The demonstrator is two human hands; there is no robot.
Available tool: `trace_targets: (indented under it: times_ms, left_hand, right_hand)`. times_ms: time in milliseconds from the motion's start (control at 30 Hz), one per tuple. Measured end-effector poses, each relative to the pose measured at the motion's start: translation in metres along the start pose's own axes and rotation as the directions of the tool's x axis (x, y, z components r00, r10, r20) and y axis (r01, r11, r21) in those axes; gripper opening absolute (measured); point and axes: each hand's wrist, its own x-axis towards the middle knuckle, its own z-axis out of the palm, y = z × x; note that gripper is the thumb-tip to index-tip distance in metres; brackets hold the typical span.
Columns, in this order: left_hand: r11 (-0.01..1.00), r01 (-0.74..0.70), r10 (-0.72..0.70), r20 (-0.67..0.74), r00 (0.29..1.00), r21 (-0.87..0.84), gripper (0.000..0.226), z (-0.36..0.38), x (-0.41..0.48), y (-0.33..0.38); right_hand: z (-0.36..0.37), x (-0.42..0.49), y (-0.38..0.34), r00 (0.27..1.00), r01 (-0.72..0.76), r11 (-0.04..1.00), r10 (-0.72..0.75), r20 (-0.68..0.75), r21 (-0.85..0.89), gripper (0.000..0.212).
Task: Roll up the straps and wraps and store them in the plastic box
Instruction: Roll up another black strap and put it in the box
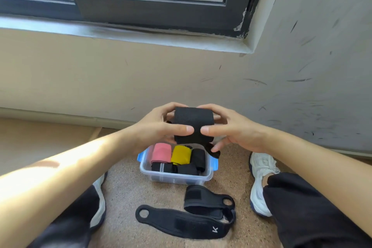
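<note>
Two hands, my left hand (159,127) and my right hand (237,131), grip the rolled black wrap (193,121) just above the plastic box (177,179), so I should hold it tight while lowering it in.

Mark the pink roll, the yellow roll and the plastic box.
pink roll (161,153), head view, middle of its upper side.
yellow roll (181,154), head view, middle of its upper side.
plastic box (175,179), head view, clear front wall.
</note>
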Motion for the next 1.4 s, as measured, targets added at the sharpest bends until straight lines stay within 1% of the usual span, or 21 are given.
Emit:
trace_targets:
  times_ms: [100, 200, 300, 367, 433, 500, 600, 667, 733, 767, 833, 867, 933, 967, 1033, 1100, 1133, 1200, 1233, 1300, 1400]
  left_hand:
    - [0.992, -0.032, 0.036, -0.033, 0.999, 0.122, 0.061, -0.004, 0.004, -0.015]
    - [0.972, -0.012, 0.030, -0.074, 0.997, 0.234, 0.062, -0.012, 0.016, -0.031]
    - [0.970, 0.012, 0.023, -0.143, 0.989, 0.243, 0.066, -0.025, 0.034, -0.059]
    - [0.938, 0.037, 0.053, -0.247, 0.968, 0.344, 0.063, -0.035, 0.045, -0.090]
    - [0.907, 0.102, 0.061, -0.369, 0.927, 0.408, 0.055, -0.043, 0.048, -0.126]
    - [0.869, 0.188, 0.039, -0.442, 0.896, 0.457, 0.053, -0.051, 0.045, -0.165]
    - [0.747, 0.305, 0.029, -0.487, 0.873, 0.591, 0.060, -0.055, 0.035, -0.219]
    - [0.726, 0.344, -0.004, -0.497, 0.868, 0.596, 0.067, -0.051, 0.030, -0.247]
    - [0.736, 0.343, -0.030, -0.478, 0.878, 0.583, 0.073, -0.044, 0.027, -0.268]
    - [0.736, 0.327, -0.027, -0.458, 0.889, 0.592, 0.075, -0.039, 0.027, -0.275]
    - [0.738, 0.302, -0.018, -0.431, 0.902, 0.603, 0.076, -0.034, 0.026, -0.286]
    - [0.741, 0.297, -0.016, -0.427, 0.904, 0.602, 0.076, -0.035, 0.026, -0.290]
    - [0.743, 0.285, -0.006, -0.420, 0.907, 0.605, 0.073, -0.036, 0.025, -0.294]
    - [0.742, 0.280, 0.000, -0.418, 0.909, 0.610, 0.070, -0.036, 0.024, -0.294]
    - [0.740, 0.276, 0.009, -0.419, 0.908, 0.614, 0.065, -0.036, 0.023, -0.294]
    - [0.738, 0.278, 0.016, -0.427, 0.904, 0.615, 0.063, -0.036, 0.023, -0.294]
    - [0.739, 0.279, 0.015, -0.429, 0.903, 0.613, 0.062, -0.035, 0.023, -0.293]
    - [0.740, 0.278, 0.014, -0.428, 0.904, 0.612, 0.060, -0.035, 0.023, -0.293]
    - [0.740, 0.277, 0.015, -0.428, 0.904, 0.613, 0.059, -0.035, 0.023, -0.293]
    - [0.741, 0.281, 0.013, -0.432, 0.902, 0.610, 0.058, -0.035, 0.023, -0.294]
    - [0.741, 0.281, 0.014, -0.433, 0.901, 0.610, 0.054, -0.036, 0.023, -0.296]
  right_hand:
    - [-0.003, 0.013, 0.011, 0.996, -0.092, 0.995, 0.091, 0.020, 0.044, 0.052]
    - [-0.003, 0.039, 0.027, 0.988, -0.153, 0.987, 0.154, -0.015, 0.046, 0.050]
    - [0.004, 0.072, 0.053, 0.973, -0.201, 0.975, 0.210, -0.098, 0.095, 0.049]
    - [0.014, 0.097, 0.083, 0.944, -0.229, 0.957, 0.263, -0.198, 0.178, 0.051]
    - [0.028, 0.119, 0.117, 0.901, -0.259, 0.921, 0.339, -0.271, 0.291, 0.062]
    - [0.043, 0.137, 0.149, 0.860, -0.285, 0.876, 0.413, -0.300, 0.389, 0.073]
    - [0.060, 0.161, 0.188, 0.819, -0.298, 0.838, 0.471, -0.328, 0.458, 0.065]
    - [0.069, 0.174, 0.206, 0.802, -0.305, 0.840, 0.481, -0.355, 0.449, 0.061]
    - [0.077, 0.187, 0.220, 0.786, -0.308, 0.868, 0.462, -0.411, 0.389, 0.061]
    - [0.081, 0.193, 0.226, 0.771, -0.323, 0.892, 0.443, -0.458, 0.317, 0.062]
    - [0.086, 0.202, 0.230, 0.743, -0.386, 0.919, 0.363, -0.563, 0.083, 0.063]
    - [0.088, 0.206, 0.231, 0.746, -0.415, 0.908, 0.309, -0.590, -0.049, 0.065]
    - [0.092, 0.212, 0.231, 0.783, -0.434, 0.868, 0.231, -0.577, -0.242, 0.071]
    - [0.093, 0.213, 0.231, 0.808, -0.428, 0.849, 0.206, -0.553, -0.310, 0.070]
    - [0.090, 0.211, 0.231, 0.851, -0.385, 0.830, 0.149, -0.504, -0.403, 0.058]
    - [0.082, 0.204, 0.232, 0.903, -0.267, 0.832, 0.040, -0.428, -0.485, 0.051]
    - [0.076, 0.201, 0.232, 0.934, -0.174, 0.810, -0.044, -0.354, -0.560, 0.055]
    - [0.065, 0.196, 0.232, 0.976, 0.004, 0.701, -0.156, -0.148, -0.713, 0.073]
    - [0.062, 0.195, 0.232, 0.984, 0.060, 0.648, -0.165, -0.063, -0.759, 0.077]
    - [0.058, 0.201, 0.230, 0.988, 0.121, 0.577, -0.150, 0.041, -0.808, 0.070]
    - [0.054, 0.214, 0.225, 0.990, 0.135, 0.497, -0.109, 0.093, -0.857, 0.057]
